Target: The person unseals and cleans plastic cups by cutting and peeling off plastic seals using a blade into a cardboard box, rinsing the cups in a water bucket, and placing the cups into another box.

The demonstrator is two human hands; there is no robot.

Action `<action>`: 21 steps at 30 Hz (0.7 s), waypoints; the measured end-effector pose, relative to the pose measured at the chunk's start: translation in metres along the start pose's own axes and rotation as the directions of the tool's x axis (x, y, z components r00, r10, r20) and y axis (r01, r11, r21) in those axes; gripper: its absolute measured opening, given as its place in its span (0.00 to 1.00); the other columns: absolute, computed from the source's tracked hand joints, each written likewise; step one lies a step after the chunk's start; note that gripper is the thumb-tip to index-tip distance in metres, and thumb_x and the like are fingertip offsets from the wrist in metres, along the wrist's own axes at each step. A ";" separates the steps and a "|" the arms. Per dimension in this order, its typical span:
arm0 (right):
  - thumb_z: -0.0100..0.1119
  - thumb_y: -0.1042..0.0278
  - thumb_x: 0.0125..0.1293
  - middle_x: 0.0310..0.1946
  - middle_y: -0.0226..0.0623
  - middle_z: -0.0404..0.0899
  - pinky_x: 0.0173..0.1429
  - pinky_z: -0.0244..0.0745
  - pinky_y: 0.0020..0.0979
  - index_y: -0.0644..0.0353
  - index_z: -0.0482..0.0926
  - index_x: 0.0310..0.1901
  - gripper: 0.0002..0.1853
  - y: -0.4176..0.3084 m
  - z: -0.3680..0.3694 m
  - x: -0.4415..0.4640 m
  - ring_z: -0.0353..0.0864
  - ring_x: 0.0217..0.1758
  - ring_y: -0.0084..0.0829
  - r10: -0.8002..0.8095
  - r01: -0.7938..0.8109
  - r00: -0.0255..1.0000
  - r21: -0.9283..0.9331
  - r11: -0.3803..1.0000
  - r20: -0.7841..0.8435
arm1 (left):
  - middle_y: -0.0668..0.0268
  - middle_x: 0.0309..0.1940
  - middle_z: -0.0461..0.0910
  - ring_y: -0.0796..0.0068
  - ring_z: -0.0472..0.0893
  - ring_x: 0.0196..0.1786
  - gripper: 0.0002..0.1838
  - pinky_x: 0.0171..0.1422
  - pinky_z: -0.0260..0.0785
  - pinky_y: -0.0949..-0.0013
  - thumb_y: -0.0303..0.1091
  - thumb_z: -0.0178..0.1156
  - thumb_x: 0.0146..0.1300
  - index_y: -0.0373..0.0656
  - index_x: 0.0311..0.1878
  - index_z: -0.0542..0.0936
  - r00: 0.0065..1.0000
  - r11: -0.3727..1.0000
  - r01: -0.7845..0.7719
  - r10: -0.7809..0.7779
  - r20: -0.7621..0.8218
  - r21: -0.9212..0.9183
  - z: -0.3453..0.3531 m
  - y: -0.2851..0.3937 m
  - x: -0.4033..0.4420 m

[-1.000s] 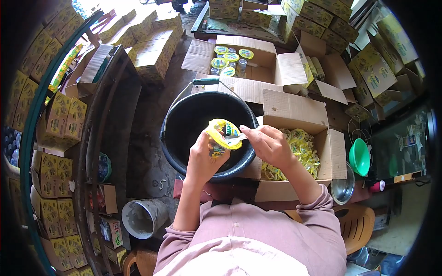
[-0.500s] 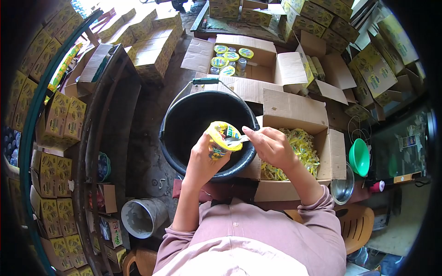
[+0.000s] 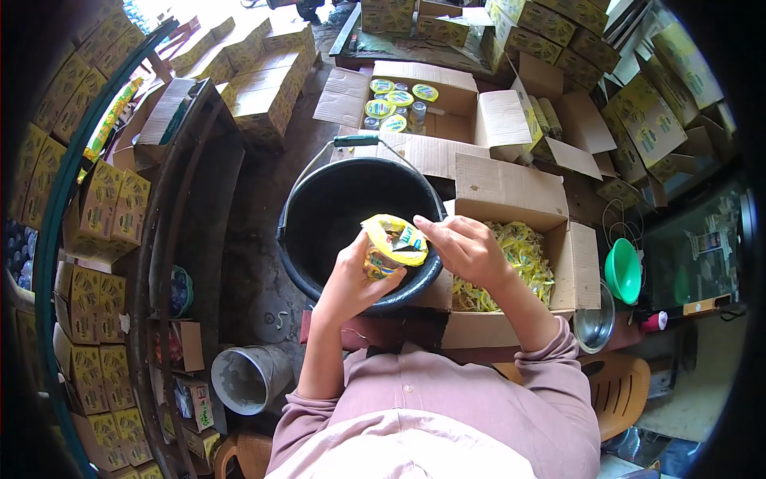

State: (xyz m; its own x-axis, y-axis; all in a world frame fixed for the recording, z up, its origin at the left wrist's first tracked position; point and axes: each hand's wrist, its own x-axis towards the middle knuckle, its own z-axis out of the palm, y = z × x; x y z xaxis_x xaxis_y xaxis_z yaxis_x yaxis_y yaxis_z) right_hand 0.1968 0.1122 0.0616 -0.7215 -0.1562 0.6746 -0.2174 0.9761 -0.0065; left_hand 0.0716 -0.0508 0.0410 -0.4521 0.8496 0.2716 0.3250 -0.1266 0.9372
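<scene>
- One open carton [image 3: 511,188] at right, w/ yellow packets [image 3: 523,259] inside; right forearm crosses its near-left part.
- Black bucket [image 3: 315,211] just left of carton, mouth up; both hands are approx. over its near-right side.
- R hand [image 3: 471,251]: fingers bent, thumb & index pinched at lid's right edge (can't tell if on film or on a tool).
- L hand [image 3: 351,275]: wrapped round cup from left & near side, gripping firmly.
- Clear cup [image 3: 378,265]: between hands, above bucket; lies far-right of L palm, left of R fingertips. L is nearer, i.e. in full contact. Long axis looks tilted, lid end up & far-right.
- Yellow film lid [image 3: 411,255]: on cup's top, partly opened.
</scene>
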 end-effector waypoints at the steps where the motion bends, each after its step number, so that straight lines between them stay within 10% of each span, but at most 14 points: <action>1: 0.57 0.75 0.48 0.24 0.29 0.74 0.34 0.75 0.26 0.65 0.71 0.55 0.27 0.000 0.001 0.000 0.76 0.28 0.24 -0.007 0.007 1.000 0.003 1.000 -0.009 | 0.56 0.38 0.78 0.69 0.80 0.40 0.24 0.46 0.71 0.71 0.29 0.66 0.48 0.33 0.48 0.69 1.000 1.000 0.000 0.000 0.011 -0.021 -0.002 -0.001 0.000; 21: 0.58 0.84 0.47 0.33 0.35 0.79 0.32 0.77 0.29 0.70 0.74 0.48 0.22 0.003 -0.004 0.007 0.78 0.28 0.27 -0.101 0.102 0.994 0.042 0.994 -0.034 | 0.67 0.40 0.76 0.85 0.73 0.42 0.23 0.49 0.67 0.76 0.27 0.63 0.52 0.36 0.52 0.69 0.939 0.904 0.221 -0.096 0.329 -0.365 -0.013 -0.014 -0.003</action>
State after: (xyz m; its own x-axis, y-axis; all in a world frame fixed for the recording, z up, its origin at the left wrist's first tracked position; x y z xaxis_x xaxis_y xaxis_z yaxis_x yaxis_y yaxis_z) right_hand 0.1939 0.1142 0.0695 -0.6732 -0.2489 0.6963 -0.3177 0.9477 0.0315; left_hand 0.0579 -0.0584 0.0298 -0.1828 0.9788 0.0928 -0.1092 -0.1140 0.9875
